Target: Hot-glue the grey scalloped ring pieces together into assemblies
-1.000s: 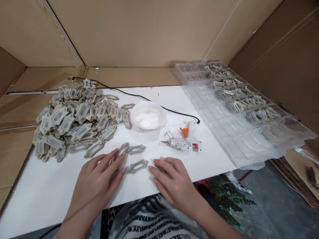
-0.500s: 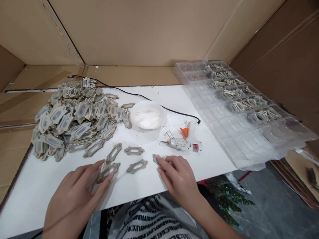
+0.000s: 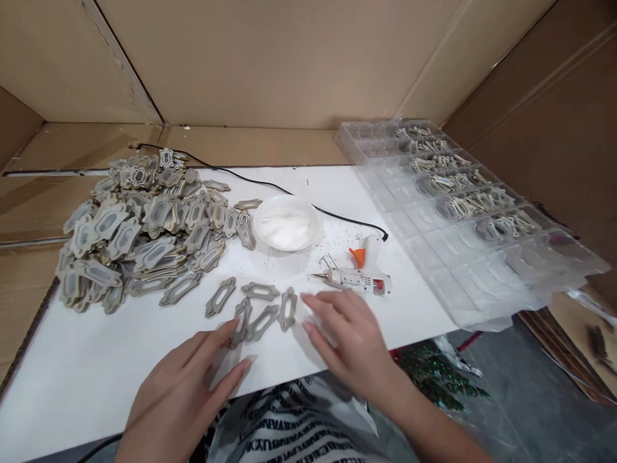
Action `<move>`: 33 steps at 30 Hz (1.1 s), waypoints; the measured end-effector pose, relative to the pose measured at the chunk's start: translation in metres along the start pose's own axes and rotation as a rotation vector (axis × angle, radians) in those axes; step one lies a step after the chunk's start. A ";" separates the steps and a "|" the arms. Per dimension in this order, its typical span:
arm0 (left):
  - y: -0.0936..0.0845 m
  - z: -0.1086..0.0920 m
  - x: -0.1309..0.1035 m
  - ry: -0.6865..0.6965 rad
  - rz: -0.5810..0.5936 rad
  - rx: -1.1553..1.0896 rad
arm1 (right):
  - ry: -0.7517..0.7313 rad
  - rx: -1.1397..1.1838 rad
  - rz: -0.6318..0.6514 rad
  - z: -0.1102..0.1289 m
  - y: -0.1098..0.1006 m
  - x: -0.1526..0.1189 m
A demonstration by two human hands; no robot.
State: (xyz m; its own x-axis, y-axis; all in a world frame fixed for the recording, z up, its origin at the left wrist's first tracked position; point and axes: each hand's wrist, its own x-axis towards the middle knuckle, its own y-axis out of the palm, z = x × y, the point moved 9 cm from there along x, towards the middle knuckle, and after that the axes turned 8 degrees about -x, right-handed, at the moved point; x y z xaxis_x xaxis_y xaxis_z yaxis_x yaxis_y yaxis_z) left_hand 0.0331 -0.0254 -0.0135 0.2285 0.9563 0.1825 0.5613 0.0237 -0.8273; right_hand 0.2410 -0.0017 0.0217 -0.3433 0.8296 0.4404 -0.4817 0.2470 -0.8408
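Note:
Several grey frame-shaped pieces with long openings lie flat on the white tabletop in front of me. My left hand (image 3: 197,366) is open, and its index fingertip touches the nearest left frame piece (image 3: 240,325). A tilted frame piece (image 3: 262,323) lies right beside that one. My right hand (image 3: 344,331) is open, fingers apart, just right of an upright-turned frame piece (image 3: 288,308) and not visibly touching it. Behind them are a sideways frame piece (image 3: 260,291) and a slanted frame piece (image 3: 220,297).
A large pile of frame pieces (image 3: 159,215) covers the left. A white bowl of white material (image 3: 315,225) stands mid-table, beside a glue gun (image 3: 354,278). The black cable (image 3: 255,180) crosses behind. Clear compartment trays (image 3: 434,276) holding small pieces overhang the right edge. Cardboard walls (image 3: 270,64) surround.
My left hand has moved right, bringing its frame piece against the tilted one. The piece under my right hand has shifted left, and that hand has let go of it.

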 end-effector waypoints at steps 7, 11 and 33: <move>0.009 -0.013 0.005 0.109 0.029 -0.062 | -0.186 -0.301 0.264 -0.042 -0.019 0.092; 0.011 -0.027 0.008 0.192 0.007 -0.040 | -0.152 -0.282 0.526 -0.057 0.012 0.144; 0.007 0.002 0.010 0.083 -0.079 0.209 | -0.323 -0.483 0.708 -0.053 0.076 0.178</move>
State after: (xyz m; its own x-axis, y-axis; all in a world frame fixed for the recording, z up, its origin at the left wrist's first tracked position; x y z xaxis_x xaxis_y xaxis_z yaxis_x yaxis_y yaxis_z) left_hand 0.0374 -0.0153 -0.0182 0.2596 0.9220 0.2872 0.4048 0.1661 -0.8992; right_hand 0.1862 0.1915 0.0189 -0.6737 0.7047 -0.2225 0.2918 -0.0229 -0.9562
